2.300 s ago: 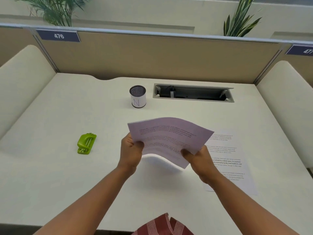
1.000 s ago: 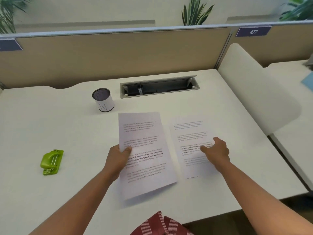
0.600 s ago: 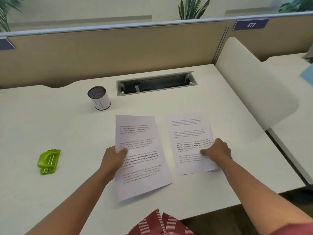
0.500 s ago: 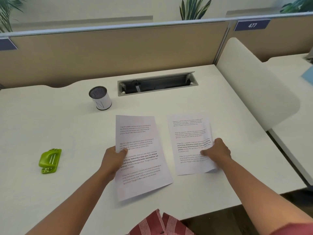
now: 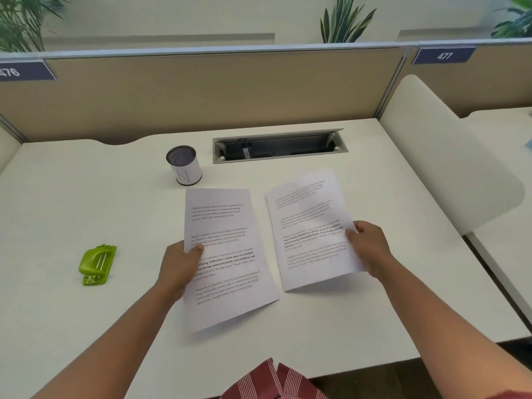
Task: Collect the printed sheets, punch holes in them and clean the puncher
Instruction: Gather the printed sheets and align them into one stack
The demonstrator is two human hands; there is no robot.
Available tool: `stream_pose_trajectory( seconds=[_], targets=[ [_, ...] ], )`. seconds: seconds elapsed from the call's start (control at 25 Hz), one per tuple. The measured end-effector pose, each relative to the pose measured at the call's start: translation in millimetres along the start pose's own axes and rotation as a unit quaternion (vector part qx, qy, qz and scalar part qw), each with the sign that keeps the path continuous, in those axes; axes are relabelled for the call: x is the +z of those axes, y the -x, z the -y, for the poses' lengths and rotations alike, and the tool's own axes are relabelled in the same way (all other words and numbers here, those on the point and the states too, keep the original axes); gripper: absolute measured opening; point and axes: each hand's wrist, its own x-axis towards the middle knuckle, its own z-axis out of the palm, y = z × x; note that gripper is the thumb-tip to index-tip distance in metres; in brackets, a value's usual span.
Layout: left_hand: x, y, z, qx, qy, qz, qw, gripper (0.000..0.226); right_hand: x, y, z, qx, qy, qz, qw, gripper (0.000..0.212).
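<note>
The right sheet (image 5: pixel 312 231), flat a moment ago, is now pinched and lifted off the desk (image 5: pixel 86 197) by the right hand (image 5: pixel 370 246); the left sheet (image 5: pixel 227 254) is gripped by the left hand (image 5: pixel 180 266); collection nearly complete, puncher (image 5: pixel 98 264) untouched

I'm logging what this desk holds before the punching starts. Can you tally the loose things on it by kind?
White printed paper sheets: 2, one under the left hand at, one gripped by the right hand at; each could be several sheets, I cannot tell.
Green plastic hole puncher: 1
White cylindrical cup with dark mesh top: 1
Total: 4
</note>
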Motion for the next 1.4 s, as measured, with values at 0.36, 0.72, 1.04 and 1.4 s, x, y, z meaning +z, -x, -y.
stream_pose_trajectory(
  seconds=[0.36, 0.72, 1.04, 1.4],
  targets=[
    [-23, -8, -24, -0.007, 0.116, 0.054, 0.992, 0.010, 24, 15, 47, -0.001, -0.220, 0.160, 0.962, 0.016],
    [-19, 3, -46, 0.019, 0.193, 0.169, 0.966, 0.022, 63, 41, 63, 0.023, -0.253, 0.274, 0.928, 0.023],
    [-19, 7, -57, 0.047, 0.196, 0.187, 0.961, 0.032, 76, 43, 70, 0.019, -0.297, 0.322, 0.899, 0.033],
    [-11, 10, -57, 0.150, 0.157, 0.132, 0.967, 0.036, 88, 55, 82, -0.055, -0.255, 0.267, 0.927, 0.032]
  ],
)
